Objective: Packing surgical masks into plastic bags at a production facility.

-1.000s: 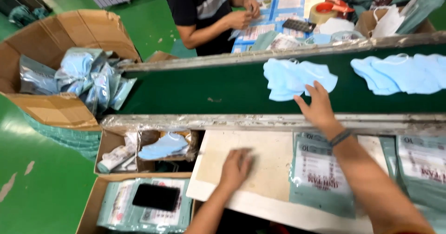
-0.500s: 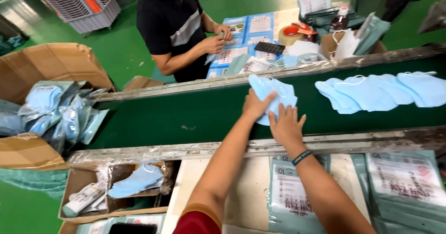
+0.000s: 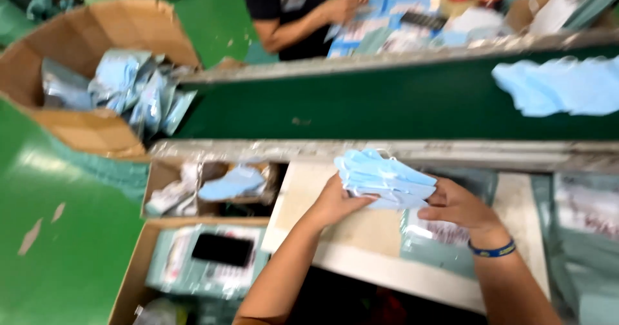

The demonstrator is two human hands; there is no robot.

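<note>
Both hands grip a stack of light blue face masks [image 3: 383, 180] above the pale work board [image 3: 303, 196]: left hand [image 3: 335, 202] at 9 o'clock, right hand [image 3: 459, 207] at 3 o'clock. At 12 o'clock runs the green conveyor belt [image 3: 361, 106].

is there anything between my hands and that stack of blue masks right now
Nothing visible stands between them. The left hand and the right hand already grip the stack of blue masks from either side, above the pale work board, just on the near side of the green conveyor belt.
</note>
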